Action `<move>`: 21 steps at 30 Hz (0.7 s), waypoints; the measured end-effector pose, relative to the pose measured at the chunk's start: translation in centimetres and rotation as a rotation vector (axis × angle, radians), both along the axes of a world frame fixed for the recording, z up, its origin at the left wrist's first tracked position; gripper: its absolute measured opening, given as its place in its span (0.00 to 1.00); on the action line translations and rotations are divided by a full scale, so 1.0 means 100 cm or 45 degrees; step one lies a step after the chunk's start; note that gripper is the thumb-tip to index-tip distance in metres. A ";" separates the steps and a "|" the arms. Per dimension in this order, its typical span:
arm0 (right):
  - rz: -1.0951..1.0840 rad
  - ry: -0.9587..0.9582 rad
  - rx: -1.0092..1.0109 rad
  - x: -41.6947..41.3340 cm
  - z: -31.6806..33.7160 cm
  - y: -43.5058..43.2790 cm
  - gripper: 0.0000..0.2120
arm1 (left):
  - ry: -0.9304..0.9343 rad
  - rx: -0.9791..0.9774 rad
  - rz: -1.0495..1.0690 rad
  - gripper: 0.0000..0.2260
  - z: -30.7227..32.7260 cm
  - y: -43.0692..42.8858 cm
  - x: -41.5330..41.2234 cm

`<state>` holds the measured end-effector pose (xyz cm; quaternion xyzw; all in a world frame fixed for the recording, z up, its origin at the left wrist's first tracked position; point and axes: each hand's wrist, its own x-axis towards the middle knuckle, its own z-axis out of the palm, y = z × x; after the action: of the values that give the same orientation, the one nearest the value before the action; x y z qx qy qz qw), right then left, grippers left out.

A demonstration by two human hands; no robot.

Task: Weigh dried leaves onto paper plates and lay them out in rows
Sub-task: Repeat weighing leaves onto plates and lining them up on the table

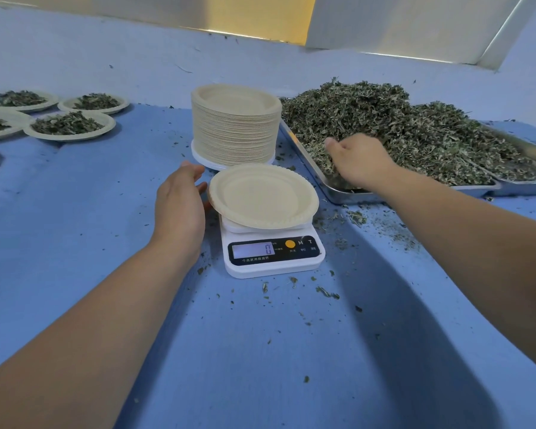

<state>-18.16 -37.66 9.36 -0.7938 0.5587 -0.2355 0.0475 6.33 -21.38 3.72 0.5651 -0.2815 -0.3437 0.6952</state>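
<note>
Hands apart: left hand (180,199) lies open beside the paper plate (262,198), right hand (358,161) buried in dried leaves (384,119), grip hidden.

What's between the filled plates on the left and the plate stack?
Only blue cloth with a few leaf crumbs lies between the filled plates and the stack, as the head view shows.
</note>
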 end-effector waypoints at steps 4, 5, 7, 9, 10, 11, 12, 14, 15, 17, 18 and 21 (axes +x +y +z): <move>0.000 0.064 0.021 -0.003 -0.009 0.004 0.28 | -0.011 0.002 -0.020 0.13 0.001 0.000 -0.001; -0.007 0.037 0.001 -0.002 -0.004 0.005 0.28 | -0.013 -0.001 -0.018 0.13 0.001 0.001 -0.002; 0.001 -0.034 -0.051 0.003 0.012 0.008 0.28 | -0.019 0.000 -0.017 0.14 0.002 0.002 -0.002; 0.050 -0.109 -0.090 0.012 0.030 0.014 0.28 | -0.006 0.000 -0.019 0.14 0.004 0.003 -0.003; 0.087 -0.154 -0.099 0.020 0.038 0.018 0.28 | 0.008 0.003 -0.021 0.14 0.005 0.003 -0.004; 0.129 -0.204 -0.100 0.029 0.044 0.022 0.28 | 0.022 0.005 -0.020 0.15 0.006 0.004 -0.004; 0.167 -0.245 -0.101 0.040 0.049 0.028 0.29 | 0.033 0.002 -0.022 0.15 0.008 0.005 -0.004; 0.232 -0.284 -0.106 0.059 0.054 0.040 0.29 | 0.053 -0.006 -0.037 0.13 0.010 0.007 -0.006; 0.279 -0.272 -0.112 0.069 0.054 0.048 0.29 | 0.059 -0.009 -0.043 0.13 0.010 0.008 -0.006; 0.373 -0.168 -0.116 0.085 0.049 0.064 0.28 | 0.071 -0.015 -0.043 0.14 0.010 0.008 -0.006; 0.405 -0.089 -0.097 0.091 0.043 0.072 0.28 | 0.072 -0.022 -0.042 0.12 0.010 0.008 -0.007; 0.510 0.158 -0.059 0.100 0.019 0.092 0.26 | 0.083 -0.051 -0.032 0.07 0.009 0.007 -0.006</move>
<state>-8.19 -28.43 11.22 -0.9028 0.3861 -0.1849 0.0406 5.71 -20.69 4.59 0.5362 -0.2726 -0.3647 0.7108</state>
